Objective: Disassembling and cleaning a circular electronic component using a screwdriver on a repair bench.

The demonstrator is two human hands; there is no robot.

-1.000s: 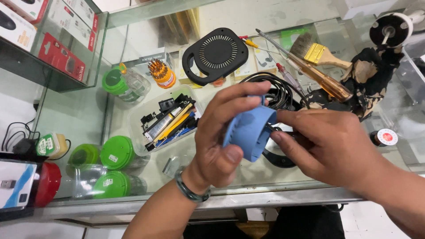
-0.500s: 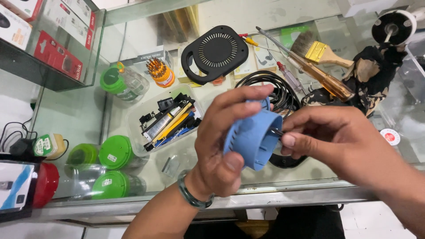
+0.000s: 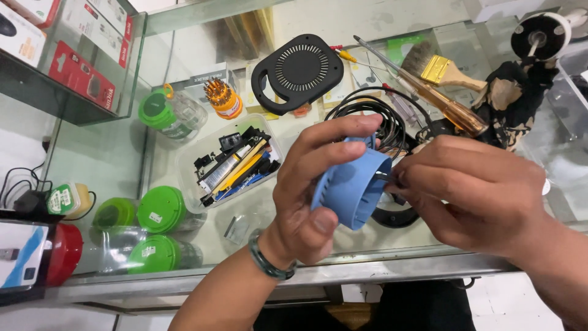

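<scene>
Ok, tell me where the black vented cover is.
Head view, upper middle: the black vented cover lies on the glass counter, between the orange bit holder and the paintbrush.

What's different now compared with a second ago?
Little. The left hand has kept its grip on the blue round housing, turning its open side a bit more toward the right hand, whose fingertips stay at its rim. The black grille cover, paintbrush and green-lidded jars haven't moved.

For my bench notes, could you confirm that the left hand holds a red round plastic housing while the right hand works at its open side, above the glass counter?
Not quite: in the head view the round plastic housing is blue, not red. The left hand does hold it, and the right hand works at its open side above the glass counter.
</scene>
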